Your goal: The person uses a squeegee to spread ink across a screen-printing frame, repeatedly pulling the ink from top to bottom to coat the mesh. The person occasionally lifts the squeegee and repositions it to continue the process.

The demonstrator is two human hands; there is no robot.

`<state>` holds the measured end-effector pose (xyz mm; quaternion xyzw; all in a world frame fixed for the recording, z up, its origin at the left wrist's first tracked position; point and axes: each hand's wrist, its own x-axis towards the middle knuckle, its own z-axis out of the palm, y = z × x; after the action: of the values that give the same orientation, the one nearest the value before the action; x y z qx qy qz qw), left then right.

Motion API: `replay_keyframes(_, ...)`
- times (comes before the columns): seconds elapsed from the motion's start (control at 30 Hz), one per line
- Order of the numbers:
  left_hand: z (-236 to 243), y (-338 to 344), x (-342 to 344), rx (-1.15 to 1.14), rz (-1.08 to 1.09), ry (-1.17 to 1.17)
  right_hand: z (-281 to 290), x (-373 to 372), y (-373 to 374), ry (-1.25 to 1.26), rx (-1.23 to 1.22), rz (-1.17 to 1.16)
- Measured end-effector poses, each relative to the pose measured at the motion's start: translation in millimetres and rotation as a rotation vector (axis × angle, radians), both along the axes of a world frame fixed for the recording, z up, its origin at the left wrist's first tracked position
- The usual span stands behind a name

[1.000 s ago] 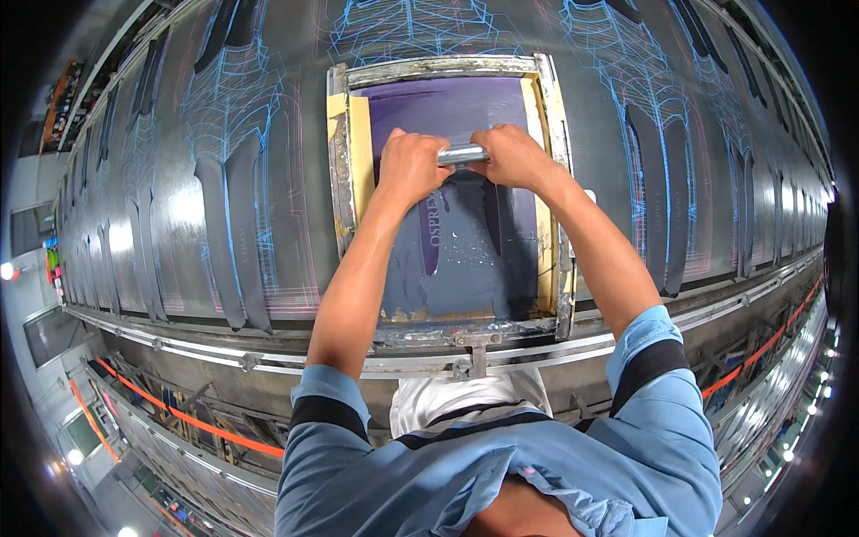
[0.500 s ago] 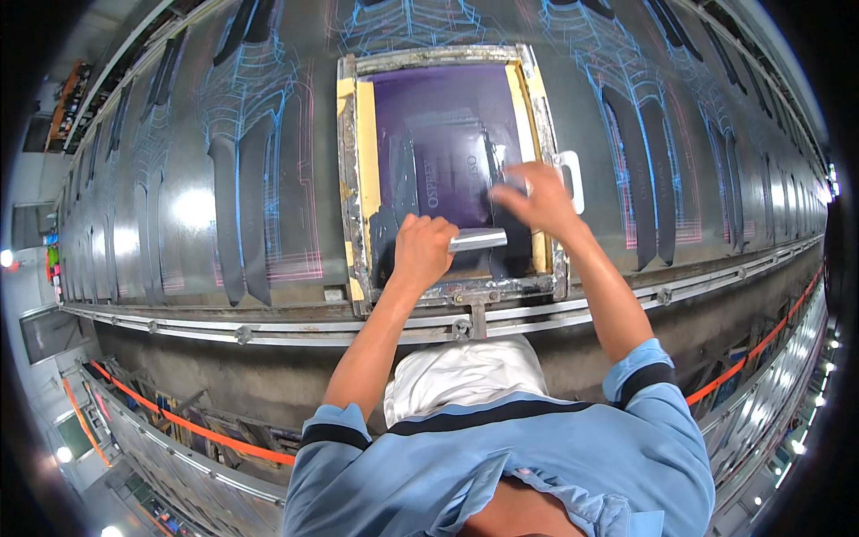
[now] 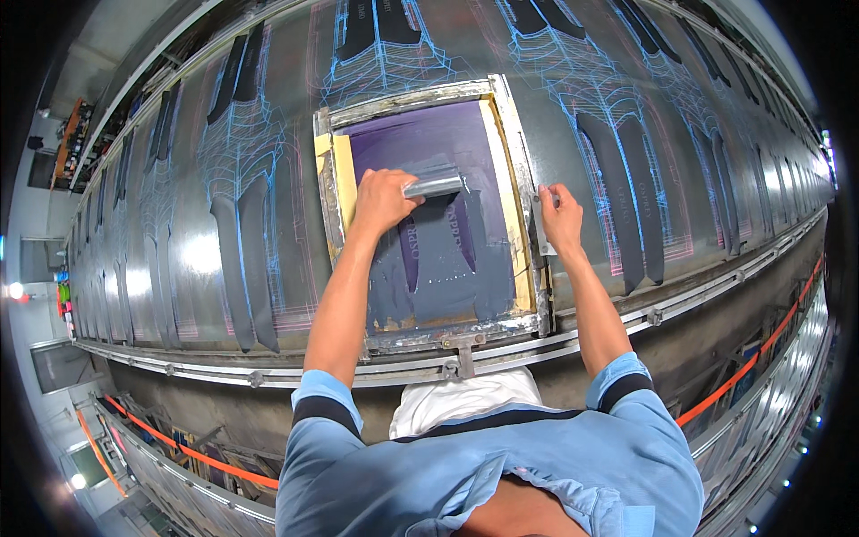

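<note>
A screen-printing frame (image 3: pixel 407 102) lies on the long table in front of me, its purple mesh (image 3: pixel 429 130) bordered with yellow tape. Dark grey ink (image 3: pixel 452 291) covers much of the mesh, around two narrow purple shapes. My left hand (image 3: pixel 385 199) grips one end of a silver-handled squeegee (image 3: pixel 437 186), which lies crosswise on the upper part of the mesh. At the frame's right side, my right hand (image 3: pixel 561 217) is closed on a white handle (image 3: pixel 546 249); the fingers partly hide it.
Pairs of long dark cut pieces (image 3: pixel 617 188) lie on the grey table (image 3: pixel 295 295), among blue and pink drawn lines. A metal rail (image 3: pixel 608 327) runs along the near edge, where a bracket (image 3: pixel 463 353) on the frame meets it. Orange bands (image 3: pixel 192 454) stretch below.
My left hand has pushed the squeegee farther up the mesh, leaving grey ink behind it. My right hand has left the mesh area and taken hold of the side handle. The view has shifted.
</note>
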<state>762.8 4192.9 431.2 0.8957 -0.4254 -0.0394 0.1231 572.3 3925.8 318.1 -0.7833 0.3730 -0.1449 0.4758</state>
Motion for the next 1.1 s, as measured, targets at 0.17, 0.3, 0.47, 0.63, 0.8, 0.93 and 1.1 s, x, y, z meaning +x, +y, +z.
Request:
replay_keyframes(0.17, -17, 13, -61, -0.152, 0.013, -0.019, 24, -1, -14, -0.018, -0.075, 0.007)
replay_keyframes(0.3, -27, 59, -193, -0.191, 0.011, -0.096, 31, 4, -15, -0.057, -0.089, 0.024)
replay_keyframes(0.47, -34, 55, -228, -0.11, 0.124, -0.175, -13, -7, -3, -0.06, 0.093, 0.078)
replay_keyframes(0.63, -12, 49, -204, -0.003, 0.082, -0.095, -29, -13, -3, -0.237, 0.098, 0.057)
replay_keyframes(0.8, -18, 47, -190, -0.002, 0.093, -0.086, -17, -18, -3, -0.206, 0.174, 0.073)
replay_keyframes(0.93, -17, 42, -186, -0.035, 0.084, -0.06, -23, -15, -11, -0.174, 0.153, 0.031)
replay_keyframes(1.1, -8, 40, -160, 0.113, 0.042, 0.136, -32, -5, -19, 0.056, 0.089, 0.078)
